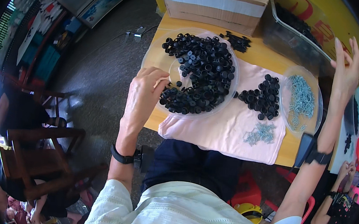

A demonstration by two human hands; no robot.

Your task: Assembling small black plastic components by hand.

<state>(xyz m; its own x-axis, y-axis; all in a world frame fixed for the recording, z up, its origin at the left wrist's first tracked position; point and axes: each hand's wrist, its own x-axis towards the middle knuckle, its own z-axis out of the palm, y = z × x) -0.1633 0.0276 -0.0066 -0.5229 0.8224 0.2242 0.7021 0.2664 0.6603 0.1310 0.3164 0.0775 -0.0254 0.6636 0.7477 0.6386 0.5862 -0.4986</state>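
Observation:
My left hand [143, 91] is at the left rim of a clear round tray [154, 50]. Its fingers are bent and pressed together; whatever may be between them is hidden. Many small black plastic caps [210, 71] fill most of that tray. At the far right, my right hand [346, 70] is raised beside a clear plastic bin [297, 52], its fingers stretched out and apart, holding nothing visible. Between the arms, a pile of black caps [262, 96] and a small heap of silvery screws [261, 133] lie on a pink cloth [246, 77].
A clear oval tray [286, 90] of silvery screws [302, 96] stands near my right forearm. An open cardboard box [212, 10] and small black parts [238, 41] are at the back. Wooden chairs [40, 163] and people are at left; another person [335, 211] sits at right.

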